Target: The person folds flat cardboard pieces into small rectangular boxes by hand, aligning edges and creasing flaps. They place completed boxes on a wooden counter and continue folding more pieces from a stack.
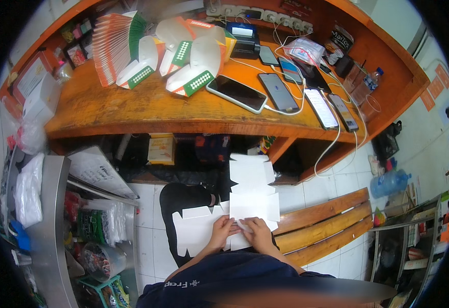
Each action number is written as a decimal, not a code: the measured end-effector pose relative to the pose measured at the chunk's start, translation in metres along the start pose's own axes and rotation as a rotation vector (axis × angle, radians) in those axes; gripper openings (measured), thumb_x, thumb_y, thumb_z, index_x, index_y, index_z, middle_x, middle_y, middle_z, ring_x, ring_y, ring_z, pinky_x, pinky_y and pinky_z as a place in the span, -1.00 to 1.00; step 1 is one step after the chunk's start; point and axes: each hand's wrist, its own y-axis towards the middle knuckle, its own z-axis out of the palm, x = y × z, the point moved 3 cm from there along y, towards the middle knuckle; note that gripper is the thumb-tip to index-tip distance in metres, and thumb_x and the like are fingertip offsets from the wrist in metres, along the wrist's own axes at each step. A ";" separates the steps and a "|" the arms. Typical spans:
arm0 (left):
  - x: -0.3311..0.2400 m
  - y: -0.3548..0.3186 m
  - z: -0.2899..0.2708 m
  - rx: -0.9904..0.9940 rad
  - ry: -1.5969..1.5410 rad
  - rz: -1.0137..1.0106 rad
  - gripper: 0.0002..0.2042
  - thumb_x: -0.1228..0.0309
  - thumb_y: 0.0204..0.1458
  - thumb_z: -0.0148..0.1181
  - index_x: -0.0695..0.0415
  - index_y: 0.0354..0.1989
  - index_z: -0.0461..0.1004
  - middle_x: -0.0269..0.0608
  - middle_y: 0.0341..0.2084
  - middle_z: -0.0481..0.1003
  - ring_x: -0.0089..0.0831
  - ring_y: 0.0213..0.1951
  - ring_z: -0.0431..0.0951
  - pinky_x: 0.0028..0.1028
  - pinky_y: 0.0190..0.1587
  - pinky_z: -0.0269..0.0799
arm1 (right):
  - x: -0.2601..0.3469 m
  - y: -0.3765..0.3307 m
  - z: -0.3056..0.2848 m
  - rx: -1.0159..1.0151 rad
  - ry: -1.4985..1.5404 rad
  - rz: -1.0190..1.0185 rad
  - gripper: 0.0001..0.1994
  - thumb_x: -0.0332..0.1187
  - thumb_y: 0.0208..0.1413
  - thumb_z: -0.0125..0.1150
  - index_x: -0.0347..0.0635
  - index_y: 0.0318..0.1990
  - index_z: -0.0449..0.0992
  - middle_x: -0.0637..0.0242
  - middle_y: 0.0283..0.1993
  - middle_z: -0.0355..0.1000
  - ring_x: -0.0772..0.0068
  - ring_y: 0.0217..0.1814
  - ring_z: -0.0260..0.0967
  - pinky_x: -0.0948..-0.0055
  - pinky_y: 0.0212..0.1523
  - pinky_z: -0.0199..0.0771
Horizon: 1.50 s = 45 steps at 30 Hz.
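Flat white die-cut cardboard box blanks lie over my lap. One upright blank (pixel 254 177) stretches away in front of me, and another blank (pixel 196 231) spreads to the left across my dark trouser leg. At the near edge of the upright piece, my left hand (pixel 222 232) pinches the cardboard with its fingers closed. Close beside it, my right hand (pixel 256 232) grips a small flap at the same edge. The two hands' fingertips nearly meet, and they partly cover the flap between them.
An orange wooden desk (pixel 183 114) ahead bears folded patterned cartons (pixel 188 56), several charging phones (pixel 278 92) and a card terminal (pixel 243 40). A slatted wooden bench (pixel 322 226) extends right. A metal shelf unit (pixel 50 215) stands left; a blue water jug (pixel 390 183) lies right.
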 end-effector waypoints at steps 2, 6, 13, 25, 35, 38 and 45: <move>-0.005 0.000 0.003 0.015 -0.003 0.057 -0.84 0.41 0.19 0.04 0.26 -0.18 0.41 -0.20 -0.30 0.50 -0.47 -0.25 0.54 -0.44 -0.15 0.54 | -0.010 0.000 0.002 -0.059 0.200 0.130 -0.76 -0.32 -0.07 0.36 -0.15 -0.22 0.58 0.25 -0.33 0.46 0.30 -0.37 0.40 0.39 -0.38 0.44; -0.012 0.000 0.007 0.032 0.105 0.195 -0.86 0.45 0.12 0.16 0.27 -0.24 0.45 -0.21 -0.31 0.50 -0.45 -0.29 0.56 -0.46 -0.19 0.57 | -0.033 -0.002 0.006 -0.146 0.469 0.470 -0.86 -0.38 -0.01 0.33 -0.29 -0.39 0.59 0.30 -0.59 0.47 0.54 -0.62 0.36 0.55 -0.59 0.34; -0.019 -0.012 0.020 0.002 0.519 0.485 -0.86 0.51 0.08 0.20 0.31 -0.23 0.50 -0.28 -0.33 0.51 -0.52 -0.25 0.53 -0.51 -0.10 0.51 | -0.039 -0.002 0.027 0.158 1.182 0.838 -0.77 -0.34 0.11 0.26 -0.26 -0.13 0.51 0.40 -0.37 0.48 0.70 -0.37 0.41 0.66 -0.40 0.50; -0.021 -0.014 0.010 0.010 0.300 0.224 -0.79 0.40 0.16 0.12 0.33 -0.19 0.51 -0.10 -0.28 0.56 -0.47 -0.24 0.56 -0.52 -0.12 0.48 | -0.023 -0.001 0.029 0.195 1.207 0.671 -0.74 -0.44 0.08 0.26 -0.31 -0.09 0.45 0.25 -0.16 0.50 0.54 -0.16 0.47 0.59 -0.19 0.55; -0.024 -0.034 0.039 0.207 0.494 0.589 -0.64 0.43 0.24 -0.08 0.25 0.19 0.29 -0.03 0.23 0.23 -0.34 0.19 0.32 -0.44 0.19 0.23 | -0.027 -0.001 0.022 -0.053 1.226 0.734 -0.74 -0.42 0.14 0.19 -0.36 -0.04 0.47 0.23 -0.19 0.52 0.52 -0.24 0.49 0.56 -0.23 0.57; -0.022 -0.030 0.035 0.207 0.294 0.475 -0.64 0.51 0.21 -0.06 0.28 0.18 0.29 -0.01 0.16 0.31 -0.34 0.18 0.32 -0.43 0.22 0.17 | -0.026 -0.003 0.012 0.003 1.238 0.739 -0.77 -0.42 0.16 0.18 -0.36 -0.08 0.49 0.23 -0.20 0.53 0.51 -0.24 0.50 0.54 -0.22 0.57; -0.024 -0.031 0.042 0.163 0.302 0.550 -0.73 0.53 0.19 0.01 0.27 0.06 0.42 -0.02 0.11 0.36 -0.33 0.16 0.35 -0.45 0.14 0.31 | -0.016 -0.006 0.013 -0.120 1.373 0.835 -0.84 -0.47 0.11 0.22 -0.32 -0.17 0.51 0.24 -0.24 0.53 0.53 -0.26 0.49 0.56 -0.21 0.56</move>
